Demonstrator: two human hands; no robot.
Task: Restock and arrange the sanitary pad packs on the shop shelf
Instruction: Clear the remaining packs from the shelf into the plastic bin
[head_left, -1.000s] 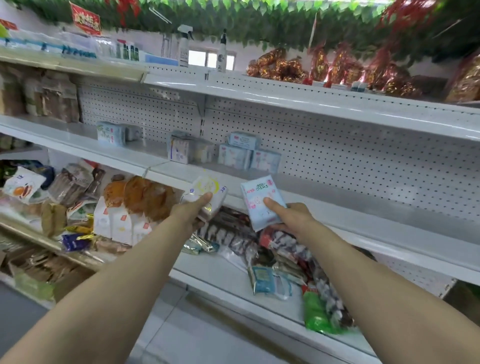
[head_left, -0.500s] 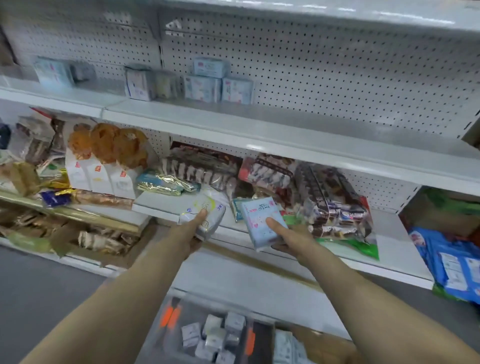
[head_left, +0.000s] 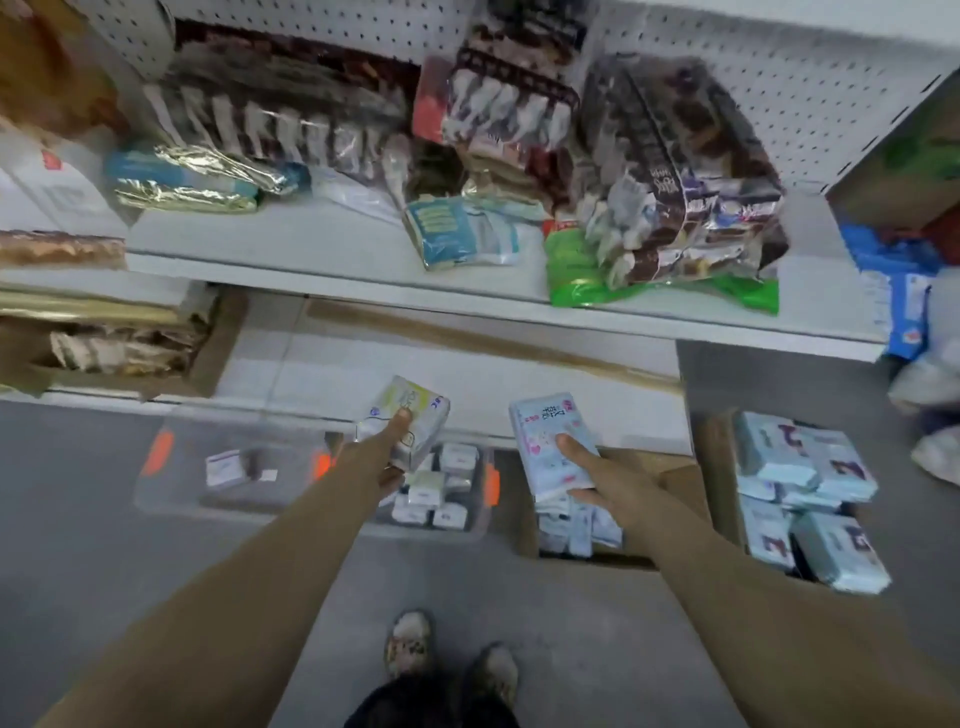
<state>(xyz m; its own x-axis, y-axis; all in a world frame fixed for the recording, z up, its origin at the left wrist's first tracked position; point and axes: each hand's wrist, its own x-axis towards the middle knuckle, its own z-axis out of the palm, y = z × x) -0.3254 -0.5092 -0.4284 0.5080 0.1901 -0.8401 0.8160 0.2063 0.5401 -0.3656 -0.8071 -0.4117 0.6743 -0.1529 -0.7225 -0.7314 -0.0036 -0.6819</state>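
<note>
Two hands out over the floor | left hand grips yellow-white pad pack above clear bin | right hand grips pink-printed pad pack above cardboard box

The whole frame is motion-blurred, so print on the white and yellow pack and the pale blue pack cannot be read. The right hand covers much of the cardboard box (lower centre). At the upper left, a brown item is cut off by the edge.
</note>
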